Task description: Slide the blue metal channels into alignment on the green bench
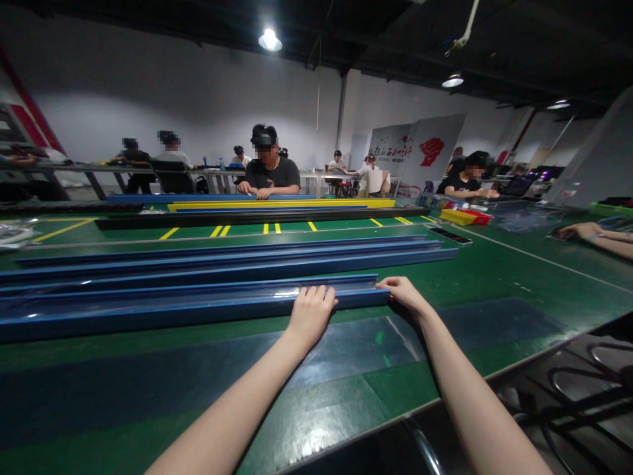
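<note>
A long blue plastic channel (198, 305) lies across the green table in front of me, its open side up and a shiny clear surface along its inside. My left hand (312, 315) is closed over its near wall, a short way in from the right end, with the fingertips inside. At that right end, my right hand (403, 293) pinches the channel's tip; what lies between thumb and finger is partly hidden. Just behind it are more blue channels (277, 256), running parallel. A flat clear plastic strip (356, 336) lies on the table nearer to me, beneath my forearms.
Farther back on the green table (499, 277) are a yellow channel (281, 205) and a black channel (237, 218). A phone (450, 235) and a yellow tray (457, 216) sit to the right. A person (271, 171) works opposite; another person's hand (583, 230) rests at right.
</note>
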The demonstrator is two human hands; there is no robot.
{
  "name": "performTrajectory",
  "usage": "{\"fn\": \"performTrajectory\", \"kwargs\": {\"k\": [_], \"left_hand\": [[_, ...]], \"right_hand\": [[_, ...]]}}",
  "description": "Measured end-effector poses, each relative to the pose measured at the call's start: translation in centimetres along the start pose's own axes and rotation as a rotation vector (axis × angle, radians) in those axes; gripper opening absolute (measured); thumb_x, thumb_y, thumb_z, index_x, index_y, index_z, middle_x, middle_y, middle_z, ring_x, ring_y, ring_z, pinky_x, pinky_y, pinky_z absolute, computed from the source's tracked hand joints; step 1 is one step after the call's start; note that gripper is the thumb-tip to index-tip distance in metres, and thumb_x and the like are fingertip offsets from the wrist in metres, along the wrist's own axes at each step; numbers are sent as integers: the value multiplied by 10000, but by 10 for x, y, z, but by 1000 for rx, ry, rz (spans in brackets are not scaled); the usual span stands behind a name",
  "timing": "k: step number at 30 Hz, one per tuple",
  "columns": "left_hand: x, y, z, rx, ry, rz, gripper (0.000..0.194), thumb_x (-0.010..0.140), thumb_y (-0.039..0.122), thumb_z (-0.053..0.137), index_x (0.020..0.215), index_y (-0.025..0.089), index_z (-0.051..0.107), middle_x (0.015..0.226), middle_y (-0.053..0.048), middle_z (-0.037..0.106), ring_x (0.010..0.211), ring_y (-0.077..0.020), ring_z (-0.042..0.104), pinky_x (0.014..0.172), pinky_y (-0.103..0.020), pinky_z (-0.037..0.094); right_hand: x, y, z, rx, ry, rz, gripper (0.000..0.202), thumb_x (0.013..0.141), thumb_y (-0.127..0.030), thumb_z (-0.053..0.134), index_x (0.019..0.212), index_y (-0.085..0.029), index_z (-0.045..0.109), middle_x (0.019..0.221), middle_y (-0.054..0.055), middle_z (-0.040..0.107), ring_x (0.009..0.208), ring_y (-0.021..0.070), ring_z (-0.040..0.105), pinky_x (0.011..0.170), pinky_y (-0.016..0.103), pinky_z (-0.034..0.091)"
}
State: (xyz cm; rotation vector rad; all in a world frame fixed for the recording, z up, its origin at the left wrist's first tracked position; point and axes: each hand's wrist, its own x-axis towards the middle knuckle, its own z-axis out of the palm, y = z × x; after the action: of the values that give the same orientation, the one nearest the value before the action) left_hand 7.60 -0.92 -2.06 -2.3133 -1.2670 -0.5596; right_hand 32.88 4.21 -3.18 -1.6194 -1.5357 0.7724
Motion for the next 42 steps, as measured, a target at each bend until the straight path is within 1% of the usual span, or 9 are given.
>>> {"fn": "performTrajectory", "kwargs": {"k": [13, 21, 29, 36, 42], "left_hand": [[0, 0, -1, -23, 1, -11, 160, 857, 279, 421, 907, 171, 529, 793, -46, 586, 740, -195, 531, 631, -307, 307], [0, 1, -3, -36, 21, -15, 209, 866, 288, 371, 897, 164, 537, 791, -58, 584, 746, -198, 527, 645, -322, 309], [0, 1, -5, -53, 1, -41, 225, 862, 300, 365, 885, 161, 540, 789, -64, 581, 759, -205, 530, 648, -323, 315], [0, 1, -5, -96, -10, -62, 226, 856, 307, 376, 873, 158, 546, 801, -79, 585, 773, -208, 531, 659, -327, 321], [0, 2, -4, -81, -12, -67, 232, 857, 315, 372, 865, 159, 544, 814, -75, 586, 794, -209, 522, 662, -328, 327]], "right_hand": [[-3, -4, 1, -18, 10, 9, 280, 558, -396, 581, 573, -120, 627, 421, -14, 471, 401, 69, 375, 422, 220, 271], [-4, -7, 1, 1, 3, 15, 307, 547, -418, 583, 576, -115, 625, 419, -17, 458, 411, 66, 356, 431, 223, 259], [-5, -9, 2, 11, 1, 11, 310, 540, -420, 585, 580, -115, 621, 421, -24, 444, 414, 64, 344, 440, 227, 257], [-5, -8, 3, 6, 13, 3, 325, 543, -442, 587, 571, -120, 617, 440, -20, 455, 435, 70, 351, 460, 231, 263], [-5, -8, 4, 1, 19, -8, 325, 544, -435, 580, 582, -115, 622, 458, -12, 477, 440, 69, 356, 461, 229, 269]]}}
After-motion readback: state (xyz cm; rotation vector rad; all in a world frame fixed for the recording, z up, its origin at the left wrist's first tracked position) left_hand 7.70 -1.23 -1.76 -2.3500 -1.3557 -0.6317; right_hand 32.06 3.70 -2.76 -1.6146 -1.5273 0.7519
